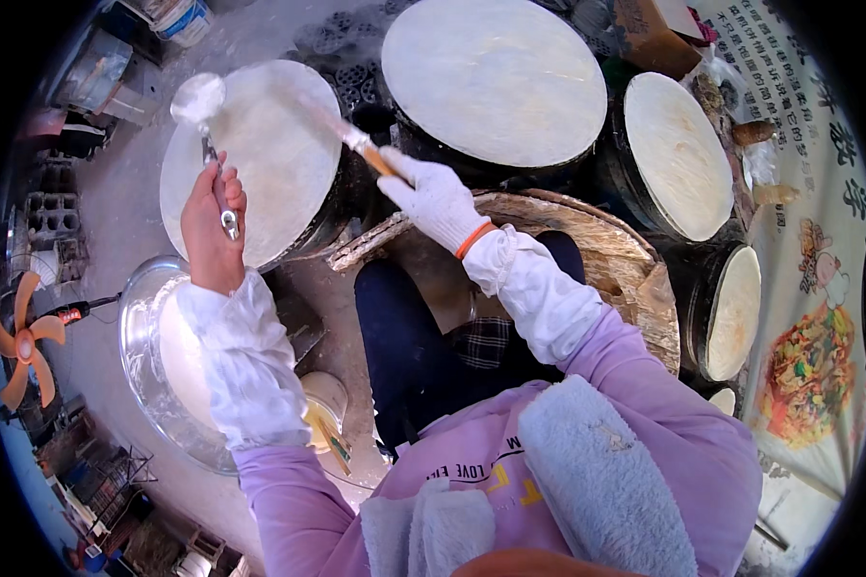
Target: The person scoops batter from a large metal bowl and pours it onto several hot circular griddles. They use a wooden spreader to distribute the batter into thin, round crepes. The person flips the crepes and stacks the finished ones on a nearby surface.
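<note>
— What is seen along the left edge?

— An orange fan (21, 348) is set on the grey floor (125, 202), with a stack of concrete blocks (53, 216) above it. A large metal basin (149, 332) holding white batter is placed nearer the middle.

— And to the right?

— A woven tray (635, 260) is laid below three further round griddles (678, 154), and a printed banner (818, 288) is hung beside them.

A metal ladle (202, 106), its bowl coated white, is held tilted over the left round griddle (260, 159), pale with thin batter. A wooden-handled spreader (342, 130) slants across that griddle, its blade seemingly touching the surface.
</note>
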Action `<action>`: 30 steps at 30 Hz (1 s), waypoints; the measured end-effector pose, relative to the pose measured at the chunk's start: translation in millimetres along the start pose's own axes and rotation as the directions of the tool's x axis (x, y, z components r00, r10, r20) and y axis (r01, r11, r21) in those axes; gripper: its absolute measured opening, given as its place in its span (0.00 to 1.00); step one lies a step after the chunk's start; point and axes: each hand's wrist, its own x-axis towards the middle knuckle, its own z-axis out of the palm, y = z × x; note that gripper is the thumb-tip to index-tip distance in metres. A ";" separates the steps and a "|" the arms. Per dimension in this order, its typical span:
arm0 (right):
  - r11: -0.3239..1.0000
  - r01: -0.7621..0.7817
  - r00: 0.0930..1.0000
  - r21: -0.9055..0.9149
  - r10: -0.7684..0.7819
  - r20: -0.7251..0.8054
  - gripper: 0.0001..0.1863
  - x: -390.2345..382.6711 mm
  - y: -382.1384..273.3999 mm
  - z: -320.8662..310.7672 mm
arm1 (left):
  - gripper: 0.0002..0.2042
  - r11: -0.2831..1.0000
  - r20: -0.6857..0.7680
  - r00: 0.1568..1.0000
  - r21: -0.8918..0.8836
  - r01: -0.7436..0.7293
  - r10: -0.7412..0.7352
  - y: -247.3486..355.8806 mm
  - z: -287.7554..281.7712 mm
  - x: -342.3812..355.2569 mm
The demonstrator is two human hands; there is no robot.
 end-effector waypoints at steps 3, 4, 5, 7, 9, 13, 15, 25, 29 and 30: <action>0.997 0.012 1.000 -0.079 -0.014 -0.026 0.25 17.4 -21.3 -11.1 | 0.10 0.971 -0.034 0.998 0.234 -0.046 0.055 -4.4 8.1 17.8; 0.992 0.032 0.999 -0.118 -0.034 -0.010 0.24 25.0 -28.9 -12.0 | 0.08 0.955 -0.005 0.998 0.291 -0.066 0.070 -6.3 10.3 27.1; 0.986 0.056 0.998 -0.155 -0.055 0.010 0.24 33.0 -38.7 -11.2 | 0.08 0.934 0.021 0.996 0.345 -0.088 0.086 -6.8 11.7 35.8; 0.984 0.019 0.998 -0.177 -0.007 0.070 0.24 47.0 -53.8 -8.1 | 0.08 0.888 0.051 0.995 0.449 -0.096 0.081 -12.2 8.0 60.4; 0.968 -0.006 0.992 -0.251 0.038 0.124 0.23 61.5 -55.4 3.5 | 0.07 0.846 0.078 0.994 0.524 -0.103 0.072 -19.7 5.8 84.5; 0.944 -0.009 0.983 -0.329 0.068 0.171 0.17 86.0 -51.3 44.0 | 0.08 0.705 0.066 0.990 0.697 -0.134 0.123 -25.1 -6.8 125.5; 0.956 0.004 0.987 -0.294 0.043 0.153 0.17 100.3 -50.8 61.6 | 0.08 0.730 0.035 0.989 0.670 -0.131 0.145 -21.8 -6.9 144.4; 0.994 -0.052 0.993 0.096 0.041 0.110 0.22 94.5 -43.3 10.8 | 0.16 0.912 0.277 0.957 -0.362 0.192 -0.092 74.6 -78.3 83.1; 0.980 -0.004 0.962 -0.200 0.059 0.268 0.19 97.6 -54.6 55.4 | 0.15 0.910 0.065 0.996 -0.409 0.075 -0.053 55.9 -37.6 24.7; 0.979 0.043 0.960 -0.199 0.015 0.280 0.19 98.8 -59.8 65.5 | 0.15 0.941 0.045 0.999 -0.336 0.029 -0.014 55.6 -34.9 5.4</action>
